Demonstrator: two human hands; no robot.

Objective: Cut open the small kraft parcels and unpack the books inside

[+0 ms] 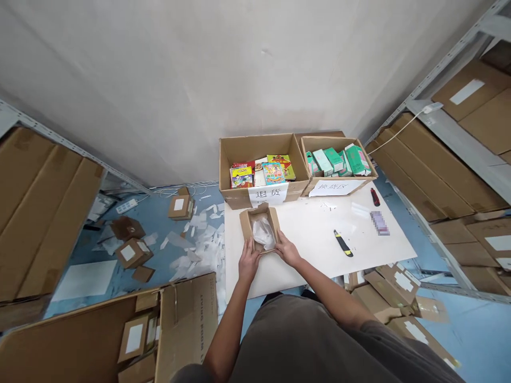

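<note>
Purple item [380,223] pixelated, box [246,225] partly behind hands [248,261].

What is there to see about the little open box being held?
The small box looks like plain brown cardboard, its top open and side flaps spread. Inside lies crumpled, whitish translucent plastic. The left hand and right hand hold its near end, over the white tabletop; whether it rests there is unclear.

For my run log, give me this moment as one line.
left hand: holds small open brown cardboard box; right hand: holds same box; inside: crumpled translucent plastic; white tabletop: black-yellow utility knife
</note>
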